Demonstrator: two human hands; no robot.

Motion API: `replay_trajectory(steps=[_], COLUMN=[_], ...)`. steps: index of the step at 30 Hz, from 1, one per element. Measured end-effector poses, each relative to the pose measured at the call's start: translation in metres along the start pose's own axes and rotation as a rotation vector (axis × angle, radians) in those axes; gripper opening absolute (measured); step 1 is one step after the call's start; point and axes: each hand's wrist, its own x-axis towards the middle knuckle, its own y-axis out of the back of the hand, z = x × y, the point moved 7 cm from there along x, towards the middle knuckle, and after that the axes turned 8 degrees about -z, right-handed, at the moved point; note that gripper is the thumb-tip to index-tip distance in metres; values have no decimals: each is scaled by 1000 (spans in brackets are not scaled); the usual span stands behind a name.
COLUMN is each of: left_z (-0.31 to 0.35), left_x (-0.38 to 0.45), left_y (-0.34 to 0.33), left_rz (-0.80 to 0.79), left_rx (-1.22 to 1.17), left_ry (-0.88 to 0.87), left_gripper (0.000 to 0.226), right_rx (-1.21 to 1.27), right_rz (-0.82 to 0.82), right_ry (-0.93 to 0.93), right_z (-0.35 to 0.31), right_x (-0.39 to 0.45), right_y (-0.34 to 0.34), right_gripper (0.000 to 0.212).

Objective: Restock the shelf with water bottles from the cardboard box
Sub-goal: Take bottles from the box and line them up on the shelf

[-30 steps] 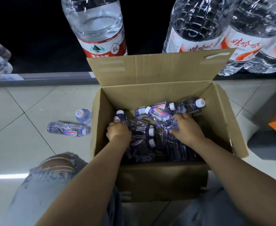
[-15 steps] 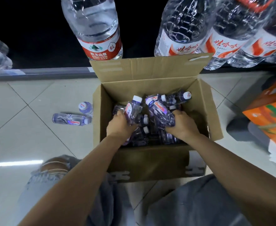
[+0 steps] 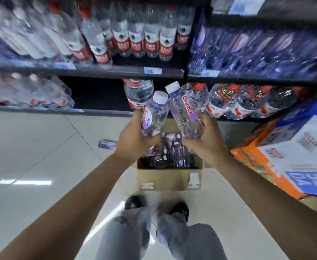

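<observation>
Nearest the camera, the person's jeans (image 3: 172, 239) and shoes (image 3: 178, 208) now show from above: the person has stood up from the crouch of a moment ago, when both hands were down among the bottles. Just past the feet the cardboard box (image 3: 170, 178) sits on the tiled floor (image 3: 32, 147), its inside crowded with small purple-labelled bottles (image 3: 170, 152), so plenty is left to move. Above the box the left hand (image 3: 135, 136) is wrapped round the lower part of one small bottle (image 3: 155, 115), and the right hand (image 3: 205, 140) grips another (image 3: 185, 111); both bottles point cap-up and lean toward each other, near but not clearly touching. A stray bottle (image 3: 107, 144) lies on the floor left of the box, and a printed carton (image 3: 289, 152) stands to the right. Beyond, the bottom shelf (image 3: 97, 94) has a dark gap beside big jugs (image 3: 238, 102); the upper right shelf (image 3: 257, 51) holds blurred purple-tinted stock that may be the same kind. With the pair lifted clear, carrying them up to the shelf looks like the step in hand.
</observation>
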Motion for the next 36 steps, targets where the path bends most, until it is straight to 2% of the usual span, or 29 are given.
replay_trajectory(steps=[5, 7, 11, 17, 19, 23, 26, 29, 32, 36], left_z=[112, 155, 225, 309, 335, 385, 421, 454, 483, 511], left_x=[-36, -48, -70, -107, -119, -127, -129, -127, -123, -112], left_y=[104, 145, 218, 308, 330, 368, 392, 415, 431, 453], left_rz=[-37, -24, -8, 15, 34, 68, 107, 160, 260, 477], left_rx=[-349, -358, -371, -340, -322, -341, -329, -341, -266, -236], left_ry=[-170, -275, -401, -573, -634, -706, -763, -836, -893, -944], left_gripper=[51, 54, 43, 31, 34, 43, 52, 44, 50, 59], right_rx=[78, 93, 108, 206, 215, 200, 179, 137, 85, 34], right_rz=[22, 61, 133, 231, 258, 295, 342, 408, 467, 555], right_ry=[104, 157, 283, 474, 536, 600, 684, 759, 804, 849], right_z=[-133, -181, -273, -387, -413, -454, -483, -508, -525, -546], right_x=[-31, -41, -66, -101, -110, -114, -115, -117, -111, -91], right_y=[68, 92, 134, 180, 195, 230, 266, 305, 344, 386], right_gripper=[71, 70, 80, 72, 69, 81, 73, 66, 68, 70])
